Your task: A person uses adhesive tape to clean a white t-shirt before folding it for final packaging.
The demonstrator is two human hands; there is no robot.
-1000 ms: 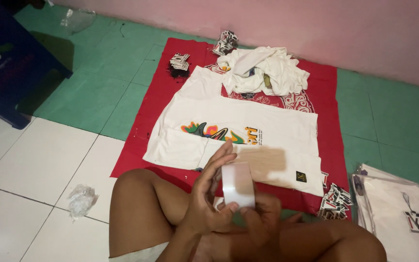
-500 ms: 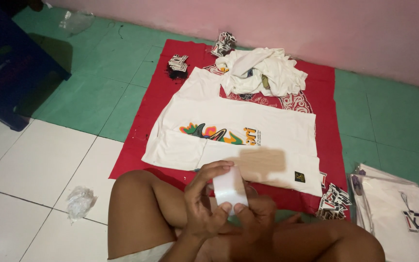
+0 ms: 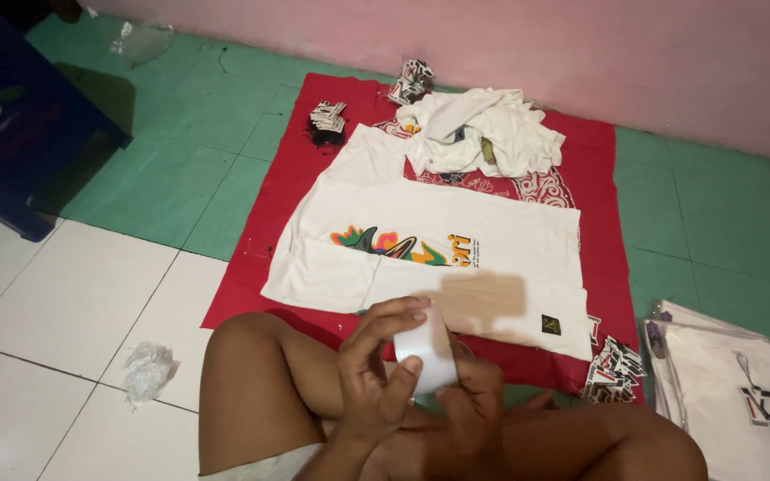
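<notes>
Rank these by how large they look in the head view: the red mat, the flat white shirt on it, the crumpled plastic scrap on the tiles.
1. red mat
2. flat white shirt
3. crumpled plastic scrap, though it lies nearer the camera

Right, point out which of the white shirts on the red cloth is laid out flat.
The white shirt with the colourful print, spread flat in the middle of the red cloth. The other white shirt lies crumpled in a heap behind it, nearer the pink wall.

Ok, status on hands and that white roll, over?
Both hands on white tape roll: left hand gripping, right hand beneath. White shirt flat on red cloth. Nothing between.
</notes>
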